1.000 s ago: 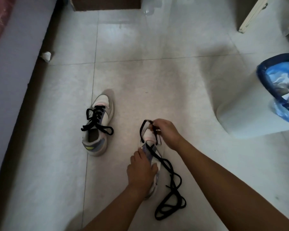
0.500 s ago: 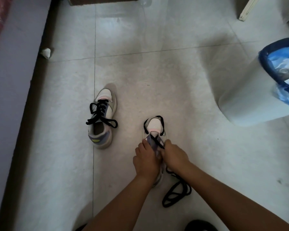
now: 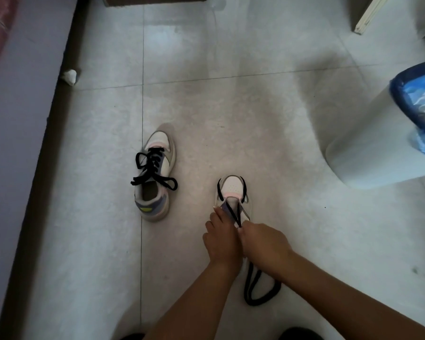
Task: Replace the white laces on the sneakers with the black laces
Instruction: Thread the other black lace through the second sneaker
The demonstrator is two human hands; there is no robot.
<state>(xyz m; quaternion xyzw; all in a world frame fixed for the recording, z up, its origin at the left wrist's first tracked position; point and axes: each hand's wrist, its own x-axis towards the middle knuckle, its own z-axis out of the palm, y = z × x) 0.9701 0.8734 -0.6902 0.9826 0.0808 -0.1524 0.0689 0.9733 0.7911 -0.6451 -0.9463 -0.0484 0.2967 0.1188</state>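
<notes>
Head view, looking down at a tiled floor [image 3: 231, 106]. There are two sneakers down there. The left sneaker [image 3: 155, 175] sits a bit left of centre, toe pointing to the top of the frame, already done up with a black lace [image 3: 152, 171] tied in a loose bow over the tongue. It's well apart from the hands, nobody's touching it.

The right sneaker [image 3: 232, 192] is just below centre, toe also pointing up. Its black lace [image 3: 233, 209] loops round the toe end through the front eyelets, and both strands run back down the tongue and meet at the hands. The slack of that lace lies in a long loop on the floor at lower centre, just below the right wrist.

The left hand [image 3: 222, 238] is curled on the near left side of that sneaker, gripping it, fingertips up by the eyelet edge. The right hand [image 3: 263, 244] is right beside it, touching it, fingers closed and pinching the lace strands where they come together.

A white bin [image 3: 368, 148] with a blue bag [image 3: 415, 99] stands at the right edge. At upper left there's a crumpled white scrap [image 3: 70, 76] against a dark skirting strip. Some brown furniture [image 3: 155, 0] peeks in at top centre.
</notes>
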